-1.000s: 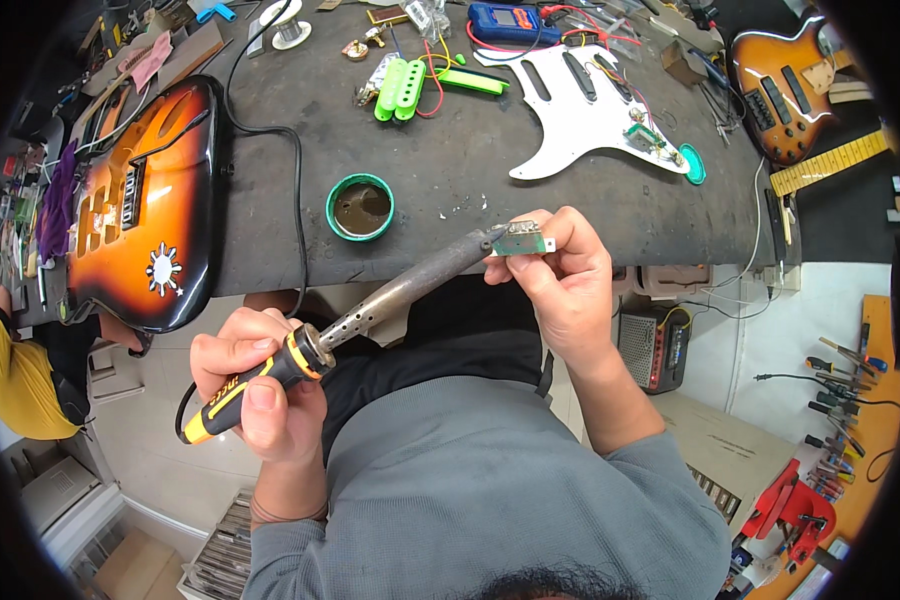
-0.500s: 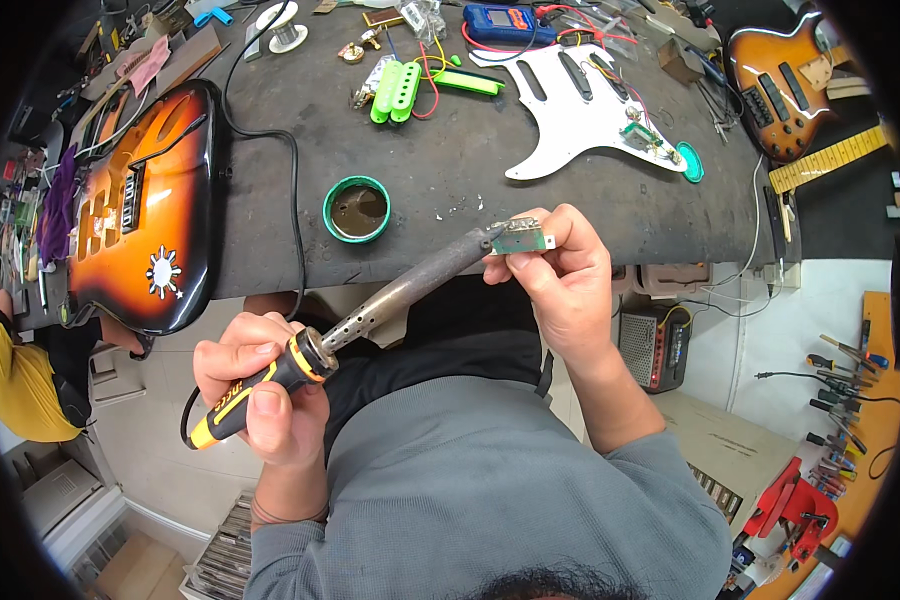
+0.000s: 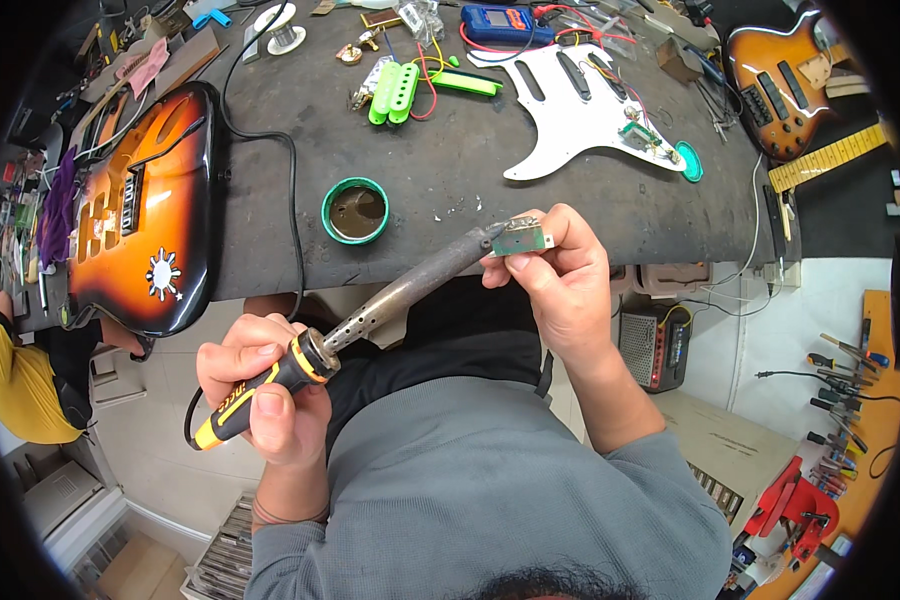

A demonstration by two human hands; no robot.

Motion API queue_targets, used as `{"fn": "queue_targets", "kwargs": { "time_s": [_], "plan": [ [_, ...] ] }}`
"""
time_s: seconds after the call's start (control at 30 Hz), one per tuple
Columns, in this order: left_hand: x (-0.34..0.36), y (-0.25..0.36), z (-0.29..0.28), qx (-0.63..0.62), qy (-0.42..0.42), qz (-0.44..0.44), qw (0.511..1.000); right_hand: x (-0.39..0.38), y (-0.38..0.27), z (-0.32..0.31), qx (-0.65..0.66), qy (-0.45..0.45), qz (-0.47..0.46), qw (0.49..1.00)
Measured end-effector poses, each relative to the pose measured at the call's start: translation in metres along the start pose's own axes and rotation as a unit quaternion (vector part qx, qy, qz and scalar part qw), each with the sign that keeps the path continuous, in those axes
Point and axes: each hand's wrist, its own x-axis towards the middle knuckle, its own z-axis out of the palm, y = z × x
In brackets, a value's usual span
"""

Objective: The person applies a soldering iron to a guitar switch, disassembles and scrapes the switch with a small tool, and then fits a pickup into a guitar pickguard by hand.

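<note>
the left hand (image 3: 288, 425) grips a black-and-yellow-handled, grey-metal-barrelled soldering iron (image 3: 355, 325), its long axis slanting up rightward to the top left edge of the small green rectangular component (image 3: 520, 239) the right hand (image 3: 572, 285) pinches thumb-to-fingers.

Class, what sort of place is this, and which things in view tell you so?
Probably a guitar repair workshop: a guitar body and a white pickguard lie on the bench, and the hands hold a soldering iron.
</note>
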Motion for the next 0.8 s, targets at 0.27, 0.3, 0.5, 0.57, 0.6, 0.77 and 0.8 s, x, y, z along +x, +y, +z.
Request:
{"fn": "queue_targets", "kwargs": {
  "time_s": [0.27, 0.3, 0.5, 0.57, 0.6, 0.77, 0.8],
  "plan": [
    [0.0, -0.001, 0.0, 0.002, -0.003, 0.001, 1.0, 0.0, 0.0, 0.0, 0.014, 0.005, 0.019, 1.0],
    [0.0, -0.001, -0.001, 0.003, -0.007, 0.001, 1.0, 0.0, -0.001, 0.0, 0.02, 0.001, 0.024, 1.0],
    [0.001, -0.001, 0.0, 0.012, -0.004, -0.007, 1.0, -0.001, -0.007, 0.006, -0.001, 0.026, 0.022, 0.999],
    [0.002, 0.002, 0.0, 0.02, 0.005, -0.012, 1.0, -0.002, -0.006, 0.004, -0.026, 0.054, 0.012, 0.998],
    [0.004, 0.004, -0.001, 0.0, 0.011, -0.006, 1.0, -0.003, -0.004, -0.002, -0.211, 0.075, -0.045, 0.974],
    [0.014, 0.01, -0.01, -0.016, 0.02, 0.016, 1.0, -0.001, -0.017, -0.011, -0.484, 0.101, -0.08, 0.866],
    [0.014, 0.009, -0.012, -0.016, 0.022, 0.015, 1.0, -0.001, -0.024, -0.006, -0.478, 0.115, -0.115, 0.863]
  ]
}}
